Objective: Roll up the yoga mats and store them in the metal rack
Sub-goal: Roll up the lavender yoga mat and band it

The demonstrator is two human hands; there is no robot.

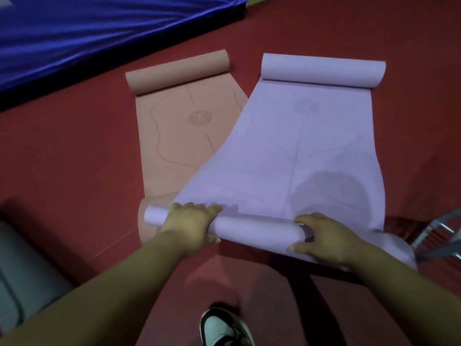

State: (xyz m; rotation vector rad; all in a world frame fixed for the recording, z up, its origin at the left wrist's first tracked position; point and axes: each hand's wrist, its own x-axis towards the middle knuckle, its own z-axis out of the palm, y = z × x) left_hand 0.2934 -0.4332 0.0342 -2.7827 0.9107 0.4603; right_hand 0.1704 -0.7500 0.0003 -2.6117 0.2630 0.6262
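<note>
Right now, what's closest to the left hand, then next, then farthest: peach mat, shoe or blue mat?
1. The peach mat, beside the left hand gripping the lilac mat.
2. The shoe, behind it.
3. The blue mat, far upper left.

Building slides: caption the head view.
Left hand and right hand grip the rolled near end of the lilac mat, peach mat alongside.

Your arms reach forward and down. Your left hand (189, 218) and right hand (324, 239), palms down, each curl around the lilac mat's (299, 146) rolled end.
</note>
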